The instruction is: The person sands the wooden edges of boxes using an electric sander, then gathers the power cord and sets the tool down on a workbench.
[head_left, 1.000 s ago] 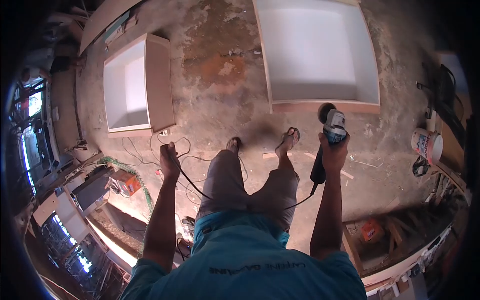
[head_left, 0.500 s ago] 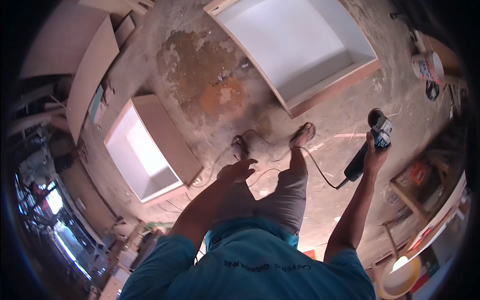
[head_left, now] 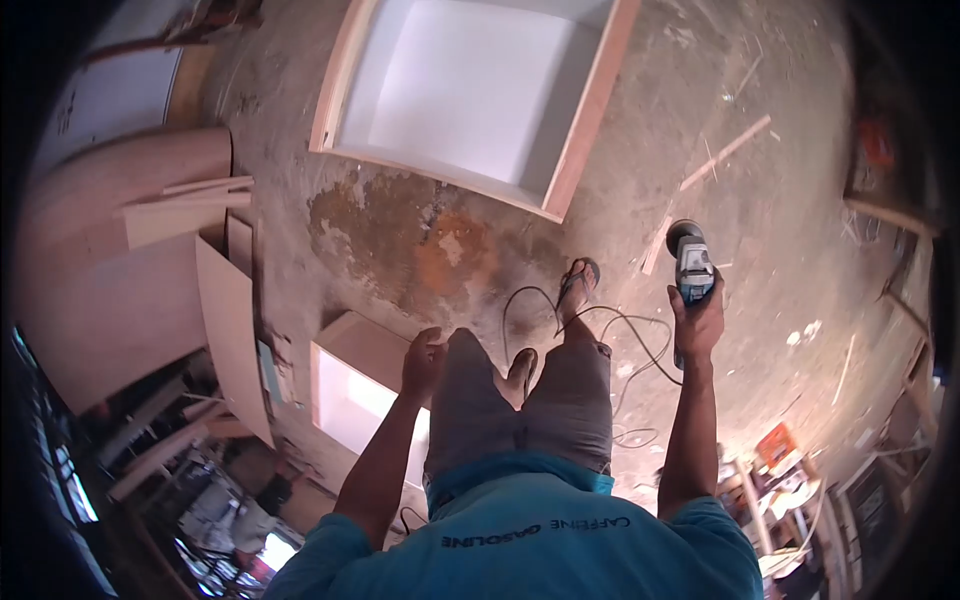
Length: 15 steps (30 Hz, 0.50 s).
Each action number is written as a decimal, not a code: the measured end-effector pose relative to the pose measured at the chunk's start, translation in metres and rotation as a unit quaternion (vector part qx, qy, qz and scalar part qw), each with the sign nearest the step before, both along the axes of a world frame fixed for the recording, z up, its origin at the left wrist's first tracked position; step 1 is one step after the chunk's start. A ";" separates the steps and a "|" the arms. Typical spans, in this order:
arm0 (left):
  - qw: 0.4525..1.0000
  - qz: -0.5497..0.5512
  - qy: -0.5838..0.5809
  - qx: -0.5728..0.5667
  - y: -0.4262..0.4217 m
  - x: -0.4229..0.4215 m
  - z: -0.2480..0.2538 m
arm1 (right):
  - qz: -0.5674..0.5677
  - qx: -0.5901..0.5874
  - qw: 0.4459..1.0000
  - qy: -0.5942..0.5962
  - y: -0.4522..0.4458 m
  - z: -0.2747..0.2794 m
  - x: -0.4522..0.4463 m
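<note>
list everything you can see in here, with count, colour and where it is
angle grinder: 1, teal and grey, right hand
cord: 1, dark, looped around the feet
large open box: 1, white inside, wood edges, top centre
small open box: 1, white inside, brown side, left of the legs
boards: several, light brown, left side
wood strips: several, pale, floor at right
orange items: 2, orange, right side
floor: 1, grey-brown with a rusty patch
edge clutter: uncounted, mixed colours, too small to name
shirt: 1, teal, bottom
shorts: 1, grey, below the shirt
sandals: 2, dark, on the feet
left hand: 1, bare, by the small open box
right hand: 1, bare, around the grinder
</note>
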<state>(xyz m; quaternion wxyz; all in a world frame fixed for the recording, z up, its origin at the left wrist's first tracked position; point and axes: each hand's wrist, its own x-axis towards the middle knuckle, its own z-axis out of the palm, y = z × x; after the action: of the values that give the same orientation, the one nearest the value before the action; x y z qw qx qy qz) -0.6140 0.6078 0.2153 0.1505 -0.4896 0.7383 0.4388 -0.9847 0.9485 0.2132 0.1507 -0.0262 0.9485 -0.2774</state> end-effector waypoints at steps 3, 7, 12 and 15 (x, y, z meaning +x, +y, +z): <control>0.994 -0.102 0.029 -0.024 -0.023 -0.051 0.007 | 0.009 0.011 1.000 0.002 0.000 -0.016 0.020; 0.943 -0.292 0.143 -0.063 -0.050 -0.124 -0.006 | -0.006 0.041 0.999 0.012 -0.016 -0.019 0.034; 0.924 -0.349 0.149 0.039 -0.077 -0.209 -0.107 | -0.095 0.070 0.992 0.034 -0.043 -0.026 0.056; 0.901 -0.407 0.150 0.018 -0.111 -0.268 -0.196 | -0.162 0.074 0.983 0.050 -0.061 -0.045 0.078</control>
<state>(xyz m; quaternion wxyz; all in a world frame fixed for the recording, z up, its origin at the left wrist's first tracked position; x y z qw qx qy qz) -0.8819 0.4967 0.0197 0.2120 -0.0717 0.8791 0.4209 -0.9069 0.8874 0.1680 0.0580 0.1254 0.9643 -0.2258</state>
